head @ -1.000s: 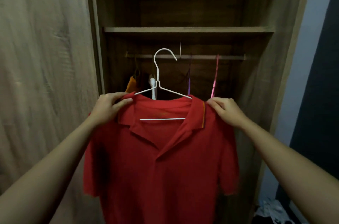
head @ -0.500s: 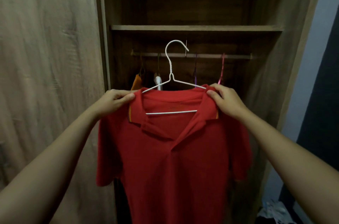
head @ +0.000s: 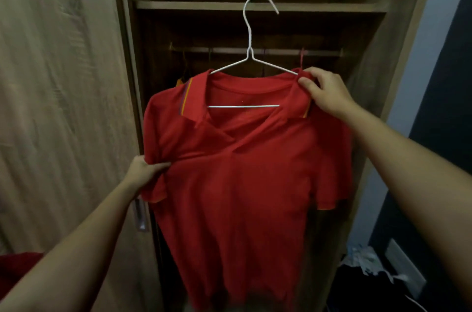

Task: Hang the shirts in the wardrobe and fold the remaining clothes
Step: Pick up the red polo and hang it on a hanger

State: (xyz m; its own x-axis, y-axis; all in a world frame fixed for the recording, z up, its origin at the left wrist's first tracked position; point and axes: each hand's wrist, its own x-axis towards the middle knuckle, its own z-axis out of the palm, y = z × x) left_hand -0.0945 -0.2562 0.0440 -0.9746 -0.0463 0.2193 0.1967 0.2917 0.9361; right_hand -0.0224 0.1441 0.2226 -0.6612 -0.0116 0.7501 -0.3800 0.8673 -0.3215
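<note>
Two hands hold one red polo shirt [head: 237,184], which is mounted on a white wire hanger [head: 251,38] in front of the open wardrobe [head: 370,76]. The right hand [head: 324,91] is closed in a pinch, thumb against curled fingers, on the collar and shoulder fabric at the right end of the hanger. Whether it also grips the wire under the cloth cannot be told. The left hand [head: 144,171] is lower. Its thumb and fingers are curled round a bunch of fabric at the seam of the left sleeve, and creases run from that point across the chest.

The hanger hook stands at the height of the wardrobe shelf [head: 204,6], above the hanging rail [head: 281,51], and is not seated on the rail. The shirt body hangs down over the lower part of the opening.

On the rail behind, a pink hanger [head: 302,57] and an orange garment [head: 180,81] are partly visible. A wooden door [head: 63,81] with a metal handle [head: 140,214] stands at left. Crumpled clothes [head: 362,260] lie low at near right.
</note>
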